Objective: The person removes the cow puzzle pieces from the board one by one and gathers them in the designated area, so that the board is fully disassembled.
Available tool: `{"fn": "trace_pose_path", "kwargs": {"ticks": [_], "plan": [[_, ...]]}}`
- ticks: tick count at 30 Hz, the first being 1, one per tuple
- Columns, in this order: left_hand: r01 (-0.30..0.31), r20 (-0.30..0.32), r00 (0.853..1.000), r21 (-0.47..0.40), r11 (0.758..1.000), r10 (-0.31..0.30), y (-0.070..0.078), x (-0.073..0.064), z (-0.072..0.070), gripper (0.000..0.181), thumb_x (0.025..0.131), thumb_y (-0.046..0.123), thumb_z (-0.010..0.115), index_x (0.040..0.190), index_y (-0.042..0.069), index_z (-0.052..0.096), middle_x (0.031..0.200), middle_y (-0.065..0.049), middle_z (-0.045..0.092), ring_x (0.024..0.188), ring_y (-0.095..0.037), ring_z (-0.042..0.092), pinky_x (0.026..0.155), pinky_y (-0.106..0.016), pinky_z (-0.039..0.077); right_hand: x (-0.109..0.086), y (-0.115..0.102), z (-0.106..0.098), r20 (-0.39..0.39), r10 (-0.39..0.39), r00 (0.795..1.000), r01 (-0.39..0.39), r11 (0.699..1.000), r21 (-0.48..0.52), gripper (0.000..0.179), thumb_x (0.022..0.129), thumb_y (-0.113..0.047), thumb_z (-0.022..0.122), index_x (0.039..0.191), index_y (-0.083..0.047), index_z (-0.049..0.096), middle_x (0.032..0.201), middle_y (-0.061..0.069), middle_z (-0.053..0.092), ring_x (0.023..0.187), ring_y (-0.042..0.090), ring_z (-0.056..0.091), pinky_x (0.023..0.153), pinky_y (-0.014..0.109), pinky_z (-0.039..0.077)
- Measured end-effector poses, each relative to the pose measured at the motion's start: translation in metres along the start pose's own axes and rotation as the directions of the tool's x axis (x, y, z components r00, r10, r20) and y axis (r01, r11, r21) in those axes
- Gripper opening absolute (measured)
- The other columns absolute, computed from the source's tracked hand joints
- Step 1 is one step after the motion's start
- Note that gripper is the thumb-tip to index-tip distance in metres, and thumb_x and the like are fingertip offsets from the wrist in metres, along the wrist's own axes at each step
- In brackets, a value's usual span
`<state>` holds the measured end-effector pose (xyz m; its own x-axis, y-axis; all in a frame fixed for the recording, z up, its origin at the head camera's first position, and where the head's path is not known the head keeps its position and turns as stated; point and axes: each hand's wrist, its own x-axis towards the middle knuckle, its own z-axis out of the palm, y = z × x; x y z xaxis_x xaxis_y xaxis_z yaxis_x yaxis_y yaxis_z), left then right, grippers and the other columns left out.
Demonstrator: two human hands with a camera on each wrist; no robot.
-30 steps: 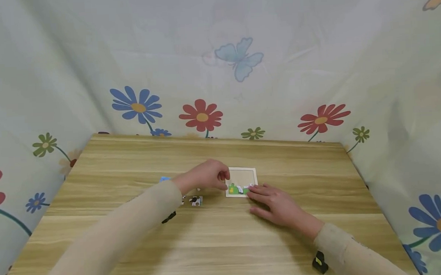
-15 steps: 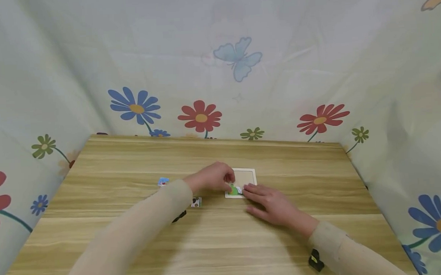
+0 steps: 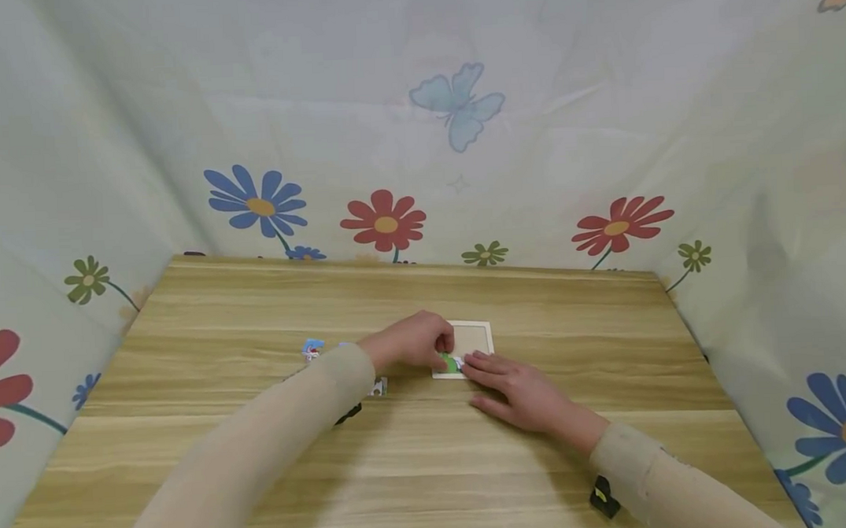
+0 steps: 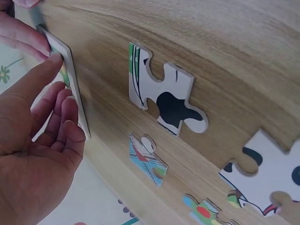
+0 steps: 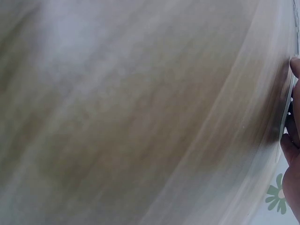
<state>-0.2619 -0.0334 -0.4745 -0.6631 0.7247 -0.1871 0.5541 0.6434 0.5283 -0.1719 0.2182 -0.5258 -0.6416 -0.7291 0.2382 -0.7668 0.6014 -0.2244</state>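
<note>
Probably seating green jigsaw piece, mid-frame; left hand grip narrow but gapped, right hand straight-fingered. Next: align, press flush.

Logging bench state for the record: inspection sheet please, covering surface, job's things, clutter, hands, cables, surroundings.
surface: table with a wood-grain top
job's things: white-rimmed puzzle frame, green picture section at its near edge; loose pieces lie left of it
clutter: black object by the right sleeve, another by the left; can't tell if attached
left hand: at the frame's left side, grip unclear
right hand: fingers extended, resting at the frame's near right
cables: nothing seen
surroundings: flower-print cloth behind and both sides
</note>
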Motion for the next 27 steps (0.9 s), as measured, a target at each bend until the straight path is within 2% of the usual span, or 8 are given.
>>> {"fn": "trace_pose_path", "kwargs": {"ticks": [6, 18, 27], "plan": [[0.028, 0.015, 0.999, -0.012, 1.000, -0.028, 0.0048, -0.0006, -0.0033, 0.018, 0.089, 0.013, 0.088, 0.096, 0.008, 0.073, 0.090, -0.004, 0.068, 0.084, -0.014, 0.057, 0.080, -0.030, 0.049, 0.0013, -0.0016, -0.0031, 0.006, 0.012, 1.000, -0.012, 1.000, 0.014, 0.056, 0.101, -0.036, 0.075, 0.149, -0.008, 0.063, 0.156, 0.010, 0.058, 0.144, 0.031, 0.055, 0.113, 0.050, 0.048], [0.071, 0.067, 0.995, -0.001, 0.997, -0.071, 0.0078, 0.0028, -0.0060, 0.021, 0.088, 0.013, 0.089, 0.099, 0.007, 0.071, 0.096, -0.005, 0.068, 0.089, -0.016, 0.057, 0.086, -0.033, 0.050, 0.0007, -0.0014, -0.0018, -0.003, 0.004, 1.000, -0.004, 1.000, 0.017, 0.055, 0.101, -0.035, 0.075, 0.148, -0.009, 0.064, 0.156, 0.011, 0.058, 0.143, 0.030, 0.056, 0.109, 0.051, 0.051], [0.119, 0.099, 0.988, -0.046, 0.992, -0.114, 0.0027, 0.0072, -0.0047, 0.024, 0.088, 0.014, 0.089, 0.102, 0.009, 0.070, 0.096, -0.001, 0.065, 0.090, -0.016, 0.059, 0.086, -0.031, 0.051, 0.0017, -0.0033, -0.0054, 0.014, 0.017, 1.000, -0.018, 0.999, 0.047, 0.056, 0.101, -0.035, 0.075, 0.149, -0.008, 0.063, 0.157, 0.011, 0.057, 0.145, 0.031, 0.054, 0.110, 0.052, 0.050]]}}
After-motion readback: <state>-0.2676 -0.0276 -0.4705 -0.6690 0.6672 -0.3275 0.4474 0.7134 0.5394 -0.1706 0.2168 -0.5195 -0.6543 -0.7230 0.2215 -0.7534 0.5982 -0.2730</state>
